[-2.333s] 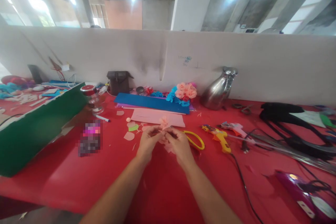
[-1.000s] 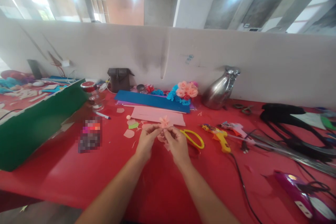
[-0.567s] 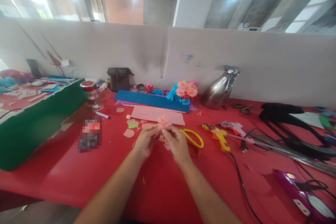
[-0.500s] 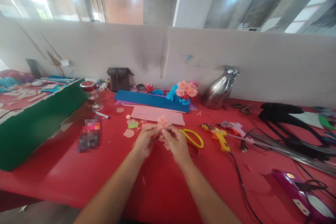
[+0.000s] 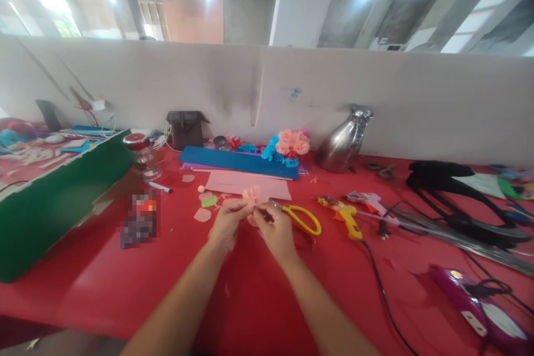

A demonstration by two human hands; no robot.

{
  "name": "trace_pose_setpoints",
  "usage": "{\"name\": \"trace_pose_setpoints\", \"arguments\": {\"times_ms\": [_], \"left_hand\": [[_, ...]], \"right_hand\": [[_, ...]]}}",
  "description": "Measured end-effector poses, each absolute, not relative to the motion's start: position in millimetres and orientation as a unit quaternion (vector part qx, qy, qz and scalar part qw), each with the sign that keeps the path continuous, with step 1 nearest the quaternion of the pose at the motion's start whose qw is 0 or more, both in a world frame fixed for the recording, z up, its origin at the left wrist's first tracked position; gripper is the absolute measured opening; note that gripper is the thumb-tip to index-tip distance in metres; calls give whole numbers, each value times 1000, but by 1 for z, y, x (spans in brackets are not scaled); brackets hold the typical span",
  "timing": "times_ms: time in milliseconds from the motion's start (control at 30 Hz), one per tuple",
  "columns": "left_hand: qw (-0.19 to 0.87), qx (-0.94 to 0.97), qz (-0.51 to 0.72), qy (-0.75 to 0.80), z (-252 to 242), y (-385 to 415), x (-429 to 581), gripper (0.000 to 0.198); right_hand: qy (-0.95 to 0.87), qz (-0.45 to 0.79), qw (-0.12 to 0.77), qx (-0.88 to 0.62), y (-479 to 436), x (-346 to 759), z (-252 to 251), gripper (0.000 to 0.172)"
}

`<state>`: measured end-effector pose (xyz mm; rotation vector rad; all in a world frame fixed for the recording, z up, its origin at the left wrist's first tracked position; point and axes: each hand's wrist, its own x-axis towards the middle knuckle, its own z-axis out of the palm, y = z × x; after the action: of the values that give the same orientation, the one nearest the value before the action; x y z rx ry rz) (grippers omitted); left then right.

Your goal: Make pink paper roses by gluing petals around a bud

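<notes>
My left hand (image 5: 225, 226) and my right hand (image 5: 276, 230) meet over the red table (image 5: 104, 278), fingers pinched together on a small pink paper flower (image 5: 252, 196) held between them. The flower's petals stick up above my fingertips. Yellow-handled scissors (image 5: 302, 218) lie just right of my right hand. A pink sheet (image 5: 246, 183) and loose pink and green cut-outs (image 5: 205, 204) lie just beyond my hands.
A yellow glue gun (image 5: 346, 216) with a black cord lies right of the scissors. Blue sheets (image 5: 237, 161), finished paper flowers (image 5: 290, 144), a steel jug (image 5: 344, 142) and a brown pouch (image 5: 186, 128) stand along the wall. A green board (image 5: 54, 206) stands left, black cables (image 5: 463, 194) right.
Both hands have stayed pinched on the pink flower and shifted slightly left and away; the fingers have worked at its base. Nothing else on the table has moved.
</notes>
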<state>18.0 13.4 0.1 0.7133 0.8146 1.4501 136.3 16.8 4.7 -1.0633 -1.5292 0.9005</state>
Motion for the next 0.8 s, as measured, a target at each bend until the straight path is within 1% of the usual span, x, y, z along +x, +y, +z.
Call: {"name": "trace_pose_setpoints", "arguments": {"times_ms": [67, 133, 233, 333, 433, 533, 633, 800], "left_hand": [[593, 331, 640, 360, 1, 13, 17, 13], [567, 353, 649, 365, 3, 13, 17, 12], [539, 385, 646, 378, 3, 12, 18, 15], [509, 424, 638, 394, -2, 14, 18, 18], [472, 449, 632, 420, -8, 16, 16, 17], [446, 453, 637, 436, -12, 16, 15, 15], [450, 440, 646, 432, -11, 15, 16, 15], [485, 418, 650, 409, -5, 12, 19, 18]], "right_hand": [[-619, 405, 510, -440, 16, 137, 9, 11], [-578, 465, 522, -422, 16, 139, 15, 10], [-505, 538, 552, -388, 16, 142, 21, 12], [-452, 586, 561, -372, 17, 144, 24, 11], [-413, 617, 558, -371, 18, 142, 25, 11], [-403, 622, 559, -371, 18, 139, 26, 13], [-408, 633, 552, -358, 18, 140, 24, 15], [-438, 659, 518, -327, 17, 143, 20, 17]]}}
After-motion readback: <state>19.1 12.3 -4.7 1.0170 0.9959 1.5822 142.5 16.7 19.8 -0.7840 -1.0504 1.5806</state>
